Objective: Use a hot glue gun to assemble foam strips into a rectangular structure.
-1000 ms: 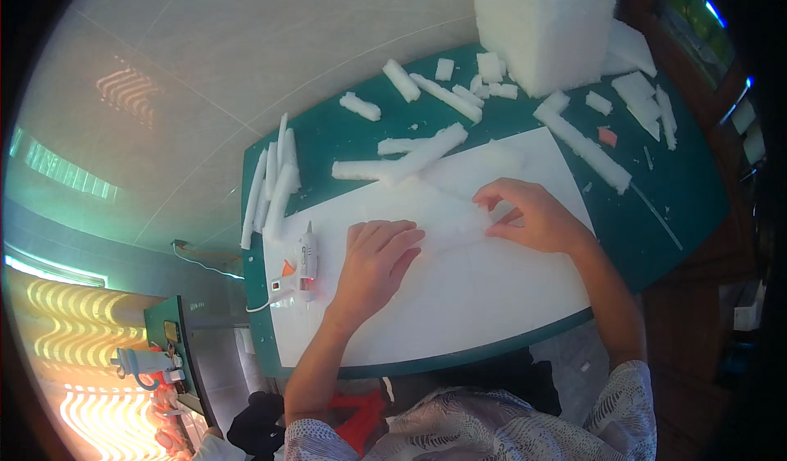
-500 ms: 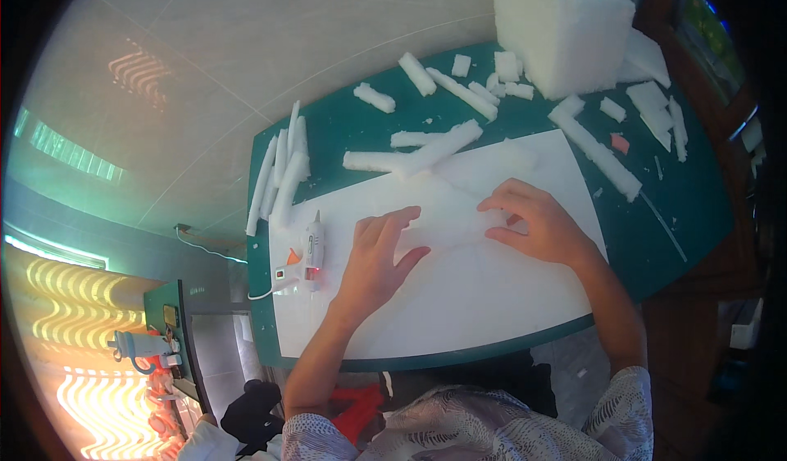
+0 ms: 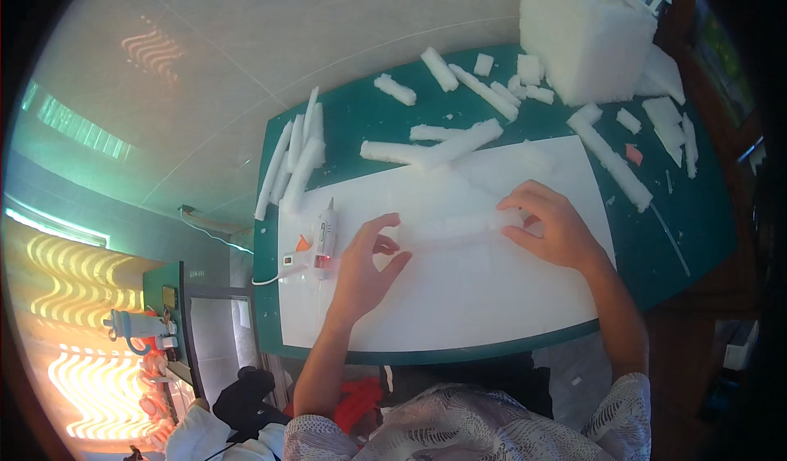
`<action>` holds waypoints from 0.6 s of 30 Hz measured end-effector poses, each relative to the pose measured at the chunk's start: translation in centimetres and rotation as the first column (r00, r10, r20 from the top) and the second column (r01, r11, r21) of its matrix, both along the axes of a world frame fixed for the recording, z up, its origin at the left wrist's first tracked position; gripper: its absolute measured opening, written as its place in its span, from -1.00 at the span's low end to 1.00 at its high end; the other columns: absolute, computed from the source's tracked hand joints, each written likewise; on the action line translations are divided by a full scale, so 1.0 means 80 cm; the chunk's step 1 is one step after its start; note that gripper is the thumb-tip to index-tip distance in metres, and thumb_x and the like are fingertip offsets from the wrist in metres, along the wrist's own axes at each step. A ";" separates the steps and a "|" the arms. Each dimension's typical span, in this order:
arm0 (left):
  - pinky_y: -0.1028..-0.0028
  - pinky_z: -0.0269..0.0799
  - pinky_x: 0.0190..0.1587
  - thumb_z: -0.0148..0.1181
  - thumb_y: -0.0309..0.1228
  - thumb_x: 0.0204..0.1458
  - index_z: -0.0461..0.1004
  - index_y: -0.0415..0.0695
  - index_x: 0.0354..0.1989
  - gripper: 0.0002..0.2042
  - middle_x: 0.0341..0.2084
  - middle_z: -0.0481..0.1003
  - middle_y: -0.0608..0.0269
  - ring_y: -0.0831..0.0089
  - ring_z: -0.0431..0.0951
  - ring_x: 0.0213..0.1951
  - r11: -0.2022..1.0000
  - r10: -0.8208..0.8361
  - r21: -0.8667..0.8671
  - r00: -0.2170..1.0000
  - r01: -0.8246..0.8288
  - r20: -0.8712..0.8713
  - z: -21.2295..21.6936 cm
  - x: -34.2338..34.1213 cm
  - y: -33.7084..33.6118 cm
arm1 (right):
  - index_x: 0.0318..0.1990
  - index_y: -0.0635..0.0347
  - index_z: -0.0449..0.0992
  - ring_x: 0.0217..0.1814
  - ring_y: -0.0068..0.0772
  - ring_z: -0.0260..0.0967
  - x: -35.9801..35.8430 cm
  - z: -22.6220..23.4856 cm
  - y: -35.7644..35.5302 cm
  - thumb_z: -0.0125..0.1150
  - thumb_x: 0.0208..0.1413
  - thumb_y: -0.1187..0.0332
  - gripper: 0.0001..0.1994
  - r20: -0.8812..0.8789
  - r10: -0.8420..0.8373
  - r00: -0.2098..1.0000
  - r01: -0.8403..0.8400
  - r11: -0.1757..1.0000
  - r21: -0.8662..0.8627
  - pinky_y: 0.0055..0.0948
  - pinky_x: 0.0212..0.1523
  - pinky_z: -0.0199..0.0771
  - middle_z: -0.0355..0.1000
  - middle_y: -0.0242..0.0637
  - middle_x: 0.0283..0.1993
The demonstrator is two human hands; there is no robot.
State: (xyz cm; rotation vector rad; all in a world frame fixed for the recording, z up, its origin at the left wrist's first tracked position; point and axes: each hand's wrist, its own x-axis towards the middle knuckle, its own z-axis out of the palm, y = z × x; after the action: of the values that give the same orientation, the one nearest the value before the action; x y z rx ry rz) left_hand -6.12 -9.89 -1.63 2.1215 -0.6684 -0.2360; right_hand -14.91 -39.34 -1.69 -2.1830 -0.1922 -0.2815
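Your left hand was over the middle of the white board, left of its centre, with the fingers bent and the thumb standing moderately apart from the forefinger, so a plain gap showed between their tips. Your right hand was over the right part of the board, its fingers curled more tightly and the thumb held beneath them with a narrower gap.

Between your two hands, over the board's middle, was a pale foam strip, lying crosswise with its ends near your fingertips. It blended so closely with the board that you could not tell whether either hand pinched it or only touched it, nor whether it rested on the surface.

A white glue gun with an orange trigger stood on the board's left part, near your left hand. A bundle of foam sticks lay at the board's far left corner, and crossed foam sticks lay by its far edge. Past the far right corner stood a big foam block; right of the board, a long foam piece and a pink scrap lay on the green table.
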 end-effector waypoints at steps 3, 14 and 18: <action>0.53 0.53 -0.09 0.31 -0.67 -0.01 0.37 -0.22 0.10 -0.54 -0.04 0.47 0.19 0.53 0.56 -0.23 0.998 0.015 -0.066 0.999 -0.018 -0.043 -0.010 0.003 -0.005 | -0.12 0.17 0.55 -0.24 -0.32 0.47 0.000 0.002 0.002 0.39 0.01 0.45 -0.75 -0.033 -0.003 0.999 0.004 1.000 0.008 -0.47 -0.26 0.58 0.45 -0.26 -0.12; 0.52 0.54 -0.08 0.30 -0.68 0.00 0.39 -0.25 0.04 -0.60 -0.07 0.48 0.17 0.51 0.57 -0.23 0.993 0.037 -0.106 0.997 -0.044 -0.068 -0.013 0.001 -0.006 | -0.14 0.18 0.54 -0.14 -0.32 0.45 -0.001 -0.001 0.002 0.37 -0.03 0.52 -0.74 -0.018 -0.013 1.000 0.013 0.999 -0.037 -0.51 -0.29 0.55 0.44 -0.27 -0.14; 0.52 0.54 -0.08 0.30 -0.67 0.01 0.39 -0.25 0.03 -0.61 -0.08 0.48 0.18 0.51 0.57 -0.23 0.994 0.032 -0.098 0.997 -0.039 -0.066 -0.013 0.002 -0.006 | -0.14 0.18 0.54 -0.13 -0.32 0.45 0.001 -0.001 0.002 0.37 -0.02 0.53 -0.74 -0.028 -0.017 0.999 0.017 1.000 -0.006 -0.51 -0.28 0.56 0.44 -0.28 -0.13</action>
State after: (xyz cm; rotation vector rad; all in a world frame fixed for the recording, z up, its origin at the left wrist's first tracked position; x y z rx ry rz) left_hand -5.94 -10.40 -2.68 2.0201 -0.5921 -0.2455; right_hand -14.86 -39.15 -1.81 -2.1935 -0.1589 -0.2595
